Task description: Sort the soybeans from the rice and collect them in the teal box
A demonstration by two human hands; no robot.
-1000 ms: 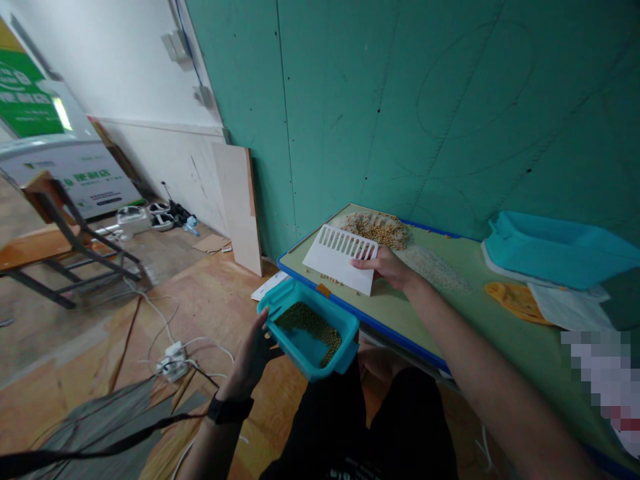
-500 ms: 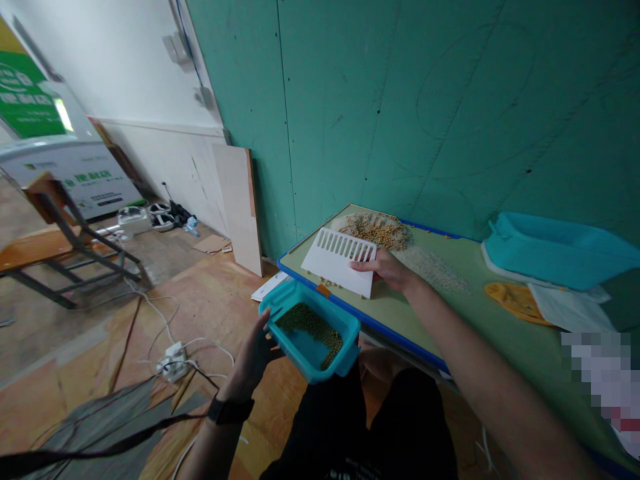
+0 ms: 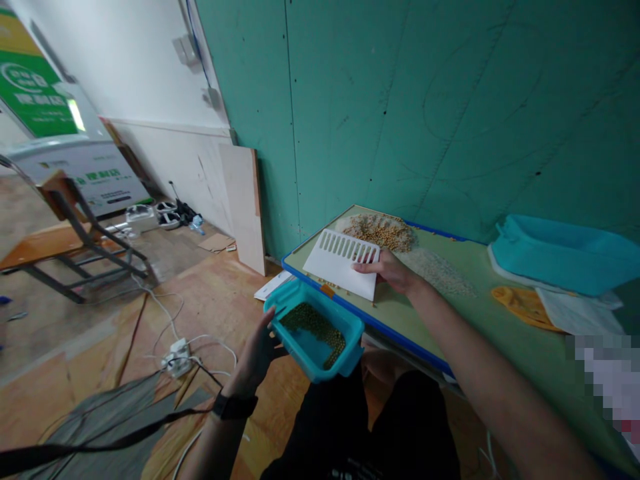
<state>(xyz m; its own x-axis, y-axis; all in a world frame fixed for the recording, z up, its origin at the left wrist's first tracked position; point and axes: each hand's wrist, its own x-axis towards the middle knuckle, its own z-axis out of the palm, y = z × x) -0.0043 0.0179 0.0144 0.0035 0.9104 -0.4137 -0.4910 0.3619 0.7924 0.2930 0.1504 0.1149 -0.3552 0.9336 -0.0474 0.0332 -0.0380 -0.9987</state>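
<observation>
My left hand (image 3: 259, 353) is closed on the near-left end of a turquoise plastic box (image 3: 311, 345), holding it beside the table's front edge, above my legs. Small dark green beans (image 3: 309, 319), with paler ones towards the near right corner, lie along two sides of its bottom. My right hand (image 3: 393, 270) grips the right edge of a white slotted scraper (image 3: 336, 270), thumb on top. The scraper sits low over the table (image 3: 480, 350), slots towards the wall. Behind it is a heap of yellow beans (image 3: 383, 233) mixed with pale grains. Several loose beans lie by the table edge.
White grains (image 3: 443, 272) spread right of the heap. A larger turquoise basin (image 3: 565, 257) stands at the table's right, near an orange item (image 3: 523, 308) and a white bag (image 3: 575, 310). A power strip (image 3: 177, 359) with cables lies on the floor; a chair (image 3: 75, 233) stands left.
The view has shifted slightly, so the surroundings appear a little further right. Both hands keep their holds on the box and the scraper, with little visible movement.
</observation>
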